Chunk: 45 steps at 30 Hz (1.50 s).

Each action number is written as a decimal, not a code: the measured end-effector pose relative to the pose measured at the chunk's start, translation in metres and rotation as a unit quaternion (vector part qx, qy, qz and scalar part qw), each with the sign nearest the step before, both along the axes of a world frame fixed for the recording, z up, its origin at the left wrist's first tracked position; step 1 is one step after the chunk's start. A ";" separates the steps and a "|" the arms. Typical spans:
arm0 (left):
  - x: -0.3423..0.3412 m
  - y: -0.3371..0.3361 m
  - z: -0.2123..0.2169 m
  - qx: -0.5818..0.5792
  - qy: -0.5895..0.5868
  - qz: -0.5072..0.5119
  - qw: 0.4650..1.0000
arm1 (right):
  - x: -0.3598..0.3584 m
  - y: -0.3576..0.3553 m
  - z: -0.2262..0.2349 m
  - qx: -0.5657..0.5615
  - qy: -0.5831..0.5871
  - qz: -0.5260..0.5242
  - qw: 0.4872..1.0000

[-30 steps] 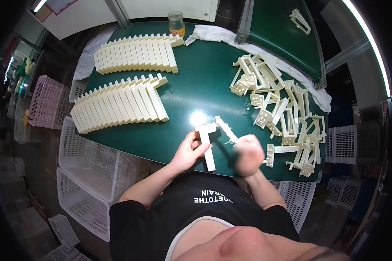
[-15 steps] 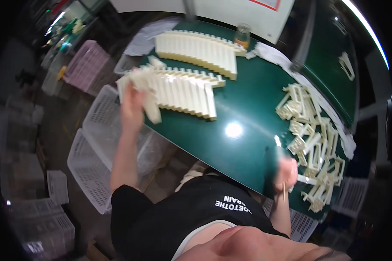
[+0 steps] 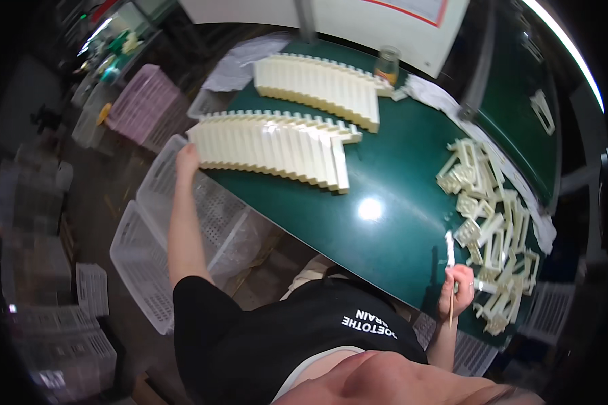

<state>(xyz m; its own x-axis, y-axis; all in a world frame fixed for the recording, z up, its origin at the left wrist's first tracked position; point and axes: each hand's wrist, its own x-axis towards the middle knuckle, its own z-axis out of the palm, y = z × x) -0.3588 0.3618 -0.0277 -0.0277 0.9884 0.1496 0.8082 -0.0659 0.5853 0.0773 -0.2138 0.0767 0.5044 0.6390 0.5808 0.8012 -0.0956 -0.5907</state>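
My left hand [image 3: 188, 160] is at the left end of the nearer row of cream plastic parts [image 3: 267, 147], its fingers closed on the end part and partly hidden. These long, narrow parts stand side by side in a slightly curved line, with one leaning at the right end. My right hand [image 3: 458, 290] is closed around a thin wooden stick with a white tip [image 3: 450, 248], which points away from me over the green table [image 3: 317, 219]. Beside that hand lies a loose pile of cream plastic frames [image 3: 500, 233].
Behind the nearer row stands a second row of cream parts [image 3: 317, 91], with a glass jar [image 3: 387, 64] at its right end. White cloth [image 3: 439, 94] lies along the far edge. White plastic baskets [image 3: 142, 253] and a pink crate [image 3: 145, 104] are to the left.
A cream part that was blurred in my left hand is now in line at the row's left end. My left hand has moved slightly down and left; the right hand's stick now shows clearly.
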 end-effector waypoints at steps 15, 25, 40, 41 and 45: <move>0.063 -0.068 0.035 -0.100 -0.342 -0.073 0.932 | -0.004 0.009 -0.018 -0.006 0.084 0.028 0.996; 0.055 -0.098 0.064 0.162 -0.346 -0.007 0.924 | -0.010 0.067 -0.021 -0.019 0.035 0.187 0.982; 0.288 -0.377 0.057 -0.726 -0.579 -0.183 0.321 | -0.017 0.016 -0.043 0.229 0.319 0.076 0.916; 0.290 -0.378 0.058 -0.721 -0.567 -0.186 0.353 | -0.016 0.015 -0.049 0.228 0.322 0.069 0.916; 0.291 -0.379 0.047 -0.713 -0.572 -0.199 0.353 | -0.012 0.017 -0.062 0.203 0.290 0.088 0.931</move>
